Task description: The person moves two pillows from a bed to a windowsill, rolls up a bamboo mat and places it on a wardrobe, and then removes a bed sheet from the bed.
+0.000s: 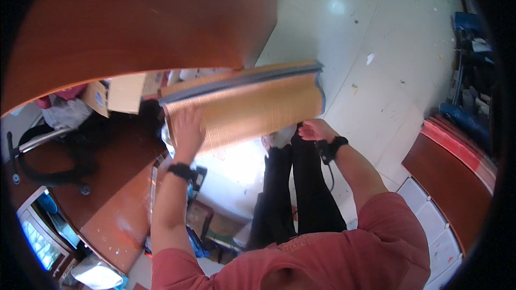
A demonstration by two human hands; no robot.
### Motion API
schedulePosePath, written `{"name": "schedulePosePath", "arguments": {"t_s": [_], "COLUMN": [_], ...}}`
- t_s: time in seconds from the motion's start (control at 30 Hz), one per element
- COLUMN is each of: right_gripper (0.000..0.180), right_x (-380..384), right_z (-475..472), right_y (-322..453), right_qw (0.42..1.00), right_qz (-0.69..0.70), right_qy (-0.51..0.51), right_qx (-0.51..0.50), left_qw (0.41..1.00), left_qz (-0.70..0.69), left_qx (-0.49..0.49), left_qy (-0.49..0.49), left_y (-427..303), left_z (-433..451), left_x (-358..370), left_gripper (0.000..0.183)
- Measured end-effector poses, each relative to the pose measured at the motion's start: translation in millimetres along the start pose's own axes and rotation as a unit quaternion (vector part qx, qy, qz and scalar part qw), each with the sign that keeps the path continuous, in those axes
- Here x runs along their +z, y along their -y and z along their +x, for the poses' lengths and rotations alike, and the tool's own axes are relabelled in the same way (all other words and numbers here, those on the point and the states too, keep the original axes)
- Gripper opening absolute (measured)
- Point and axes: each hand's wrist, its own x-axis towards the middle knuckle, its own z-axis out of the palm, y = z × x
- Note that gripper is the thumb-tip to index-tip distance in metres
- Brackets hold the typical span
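Note:
A bamboo-slat mat with grey-blue fabric edging (258,108) lies spread before me, its far part folded or rolled over. My left hand (188,129) rests on the near left part of the mat with its fingers stretched out. My right hand (316,129) is just below the mat's near right corner, fingers curled; whether it grips anything is not clear. Both wrists wear black straps with small devices.
A reddish-brown wooden panel (161,20) spans the upper left. Cardboard pieces (127,92) and a plastic bag (66,112) lie at the left. A wooden-topped cabinet (447,185) stands at the right, with a cluttered shelf (475,68) beyond. Scraps dot the pale floor (379,88).

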Motion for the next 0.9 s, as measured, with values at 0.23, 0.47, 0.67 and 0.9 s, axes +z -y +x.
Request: {"name": "schedulePosePath", "arguments": {"t_s": [0.23,0.47,0.67,0.9], "right_gripper": [0.018,0.014,0.016,0.014], "right_x": [-111.9,-48.5,-76.1,-179.5], "right_z": [-120.4,-265.6,-300.8,-322.0], "right_y": [-51.4,-38.7,-47.4,-43.7], "right_qw": [0.960,0.929,0.922,0.881], "right_qz": [0.136,0.242,0.296,0.398], "right_qy": [0.003,-0.225,-0.172,-0.084], "right_qx": [-0.246,-0.165,-0.179,-0.242], "left_qw": [0.989,0.968,0.965,0.972], "left_qz": [-0.110,-0.196,-0.178,-0.050], "left_qx": [0.070,0.056,0.100,0.145], "left_qy": [0.062,0.144,0.162,0.179], "left_y": [7.3,-28.6,-70.9,-169.4], "left_z": [-100.4,-115.0,-84.5,-10.6], "left_x": [-24.1,-57.5,-74.8,-102.5], "left_gripper": [0.048,0.033,0.037,0.036]}}
